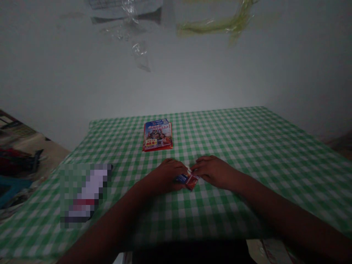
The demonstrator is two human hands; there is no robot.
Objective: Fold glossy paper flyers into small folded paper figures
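A small folded paper flyer, red and blue with a white edge, lies at the near middle of the table. My left hand covers its left side, with curled fingers and the thumb on the near side gripping it. From the right, my right hand reaches the flyer's upper right edge, its bent fingertips closed on the paper. Both hands rest low against the cloth and hide part of the folds. Farther back lies a stack of printed flyers in red and blue with a picture of people.
A green and white checked tablecloth covers the table. At the left lies a pixelated, phone-like object. The white wall stands behind the table's far edge. Clutter, including a blue object, sits beyond the left edge.
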